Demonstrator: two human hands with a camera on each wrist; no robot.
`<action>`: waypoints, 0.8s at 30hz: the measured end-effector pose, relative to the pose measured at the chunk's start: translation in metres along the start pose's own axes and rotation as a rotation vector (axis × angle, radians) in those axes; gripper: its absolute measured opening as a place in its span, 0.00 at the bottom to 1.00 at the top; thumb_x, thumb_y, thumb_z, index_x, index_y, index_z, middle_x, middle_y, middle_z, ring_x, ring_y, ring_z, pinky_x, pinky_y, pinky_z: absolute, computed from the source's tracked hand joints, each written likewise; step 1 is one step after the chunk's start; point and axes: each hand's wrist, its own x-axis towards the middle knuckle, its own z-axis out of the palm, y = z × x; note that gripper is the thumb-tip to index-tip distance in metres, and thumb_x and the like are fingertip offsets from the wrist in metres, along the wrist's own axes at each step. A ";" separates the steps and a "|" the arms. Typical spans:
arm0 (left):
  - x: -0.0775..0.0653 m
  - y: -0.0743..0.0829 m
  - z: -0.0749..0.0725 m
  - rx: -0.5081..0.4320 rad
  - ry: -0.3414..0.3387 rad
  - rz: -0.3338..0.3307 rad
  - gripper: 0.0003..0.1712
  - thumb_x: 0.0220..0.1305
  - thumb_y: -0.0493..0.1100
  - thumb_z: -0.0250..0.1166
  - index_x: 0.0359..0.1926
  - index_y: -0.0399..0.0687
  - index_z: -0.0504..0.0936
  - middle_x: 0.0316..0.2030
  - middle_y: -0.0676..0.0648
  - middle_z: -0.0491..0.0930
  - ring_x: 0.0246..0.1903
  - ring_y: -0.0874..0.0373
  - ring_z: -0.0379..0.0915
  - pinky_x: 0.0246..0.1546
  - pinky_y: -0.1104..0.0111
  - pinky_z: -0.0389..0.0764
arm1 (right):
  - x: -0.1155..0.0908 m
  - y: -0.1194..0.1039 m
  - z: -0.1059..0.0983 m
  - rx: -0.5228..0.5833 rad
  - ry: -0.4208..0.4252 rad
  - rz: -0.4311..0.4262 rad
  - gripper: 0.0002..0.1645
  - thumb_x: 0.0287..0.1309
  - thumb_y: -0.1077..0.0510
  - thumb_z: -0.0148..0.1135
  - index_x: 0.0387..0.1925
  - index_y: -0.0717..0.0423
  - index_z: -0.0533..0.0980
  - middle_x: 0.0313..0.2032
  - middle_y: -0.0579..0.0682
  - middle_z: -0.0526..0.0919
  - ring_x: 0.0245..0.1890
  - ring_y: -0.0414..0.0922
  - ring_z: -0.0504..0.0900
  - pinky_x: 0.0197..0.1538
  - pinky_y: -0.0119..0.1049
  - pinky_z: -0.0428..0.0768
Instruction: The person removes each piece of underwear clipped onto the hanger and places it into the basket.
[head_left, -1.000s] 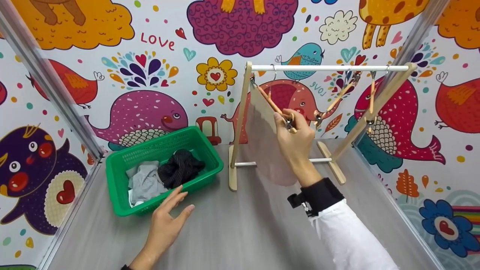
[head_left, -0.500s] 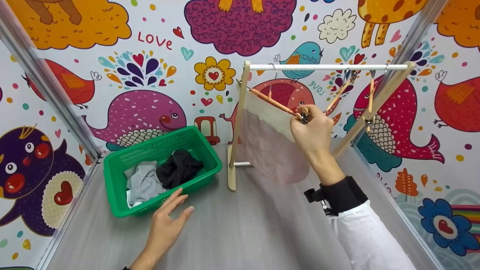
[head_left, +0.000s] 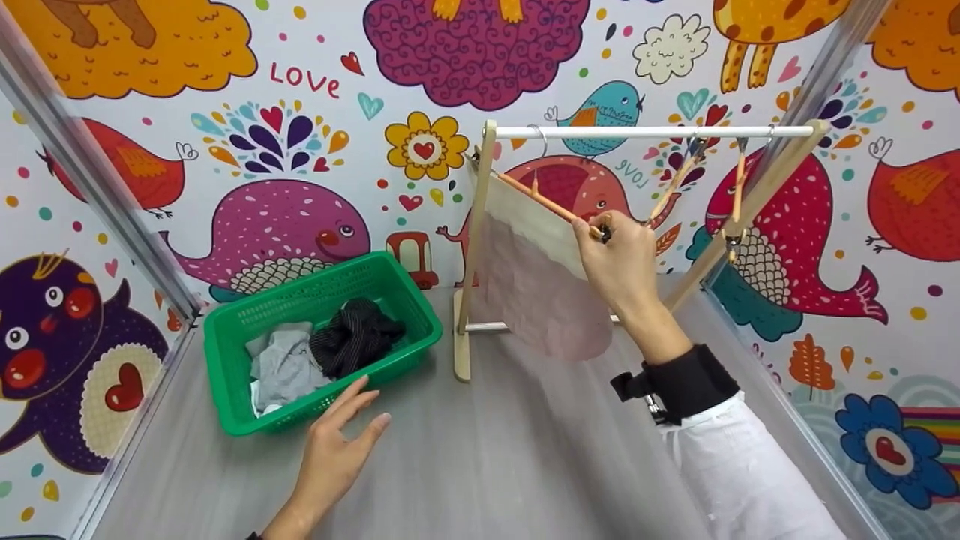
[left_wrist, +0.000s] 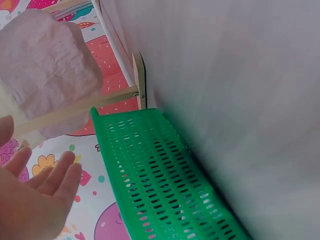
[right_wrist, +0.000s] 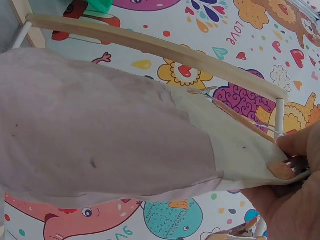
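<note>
My right hand (head_left: pixel 622 259) pinches the near end of a wooden clip hanger (head_left: pixel 555 205), at its metal clip. The hanger's hook is over the white rail (head_left: pixel 637 133). From it hangs a pale pink cloth piece (head_left: pixel 536 292) with a cream top band, clipped at the far end too. In the right wrist view, thumb and fingers are at the clip and the cream corner of the cloth. My left hand (head_left: pixel 337 442) holds nothing, its fingers loosely spread just in front of the green basket (head_left: pixel 405 365).
Grey cloth (head_left: pixel 289 367) and black striped cloth (head_left: pixel 356 337) lie in the basket. Two more clip hangers hang on the right of the rail, one (head_left: pixel 675 184) partly behind my right hand. The rack's wooden left post (head_left: pixel 474 247) stands between basket and cloth. Printed walls surround the table.
My right hand has moved right with the hanger's near end, turning the cloth to show more of its face. The far end now reaches past the left post. The left hand stays put.
</note>
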 end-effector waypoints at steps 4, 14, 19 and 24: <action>0.003 0.004 -0.001 0.010 0.000 0.008 0.24 0.64 0.39 0.76 0.60 0.41 0.85 0.71 0.43 0.74 0.60 0.53 0.79 0.56 0.66 0.80 | -0.001 0.002 -0.002 0.034 0.052 -0.040 0.14 0.69 0.60 0.70 0.36 0.71 0.83 0.25 0.60 0.84 0.22 0.47 0.75 0.24 0.24 0.62; 0.014 0.017 -0.004 0.000 0.024 0.110 0.30 0.63 0.42 0.78 0.65 0.42 0.82 0.71 0.46 0.74 0.59 0.49 0.80 0.58 0.68 0.79 | -0.007 0.010 -0.024 0.029 0.098 -0.068 0.14 0.68 0.60 0.71 0.34 0.70 0.84 0.24 0.59 0.84 0.21 0.43 0.73 0.24 0.21 0.63; 0.021 0.024 -0.006 0.005 0.021 0.153 0.34 0.61 0.42 0.79 0.68 0.44 0.80 0.71 0.46 0.74 0.61 0.49 0.79 0.59 0.57 0.79 | -0.017 0.019 -0.037 0.040 0.113 -0.058 0.12 0.68 0.61 0.70 0.34 0.69 0.84 0.25 0.58 0.85 0.20 0.38 0.72 0.24 0.21 0.63; 0.028 0.030 -0.008 0.007 0.017 0.201 0.37 0.60 0.41 0.80 0.69 0.43 0.78 0.72 0.46 0.73 0.62 0.47 0.78 0.59 0.44 0.78 | -0.027 0.029 -0.047 0.046 0.128 -0.126 0.11 0.66 0.63 0.72 0.32 0.70 0.84 0.23 0.57 0.84 0.18 0.35 0.69 0.23 0.21 0.61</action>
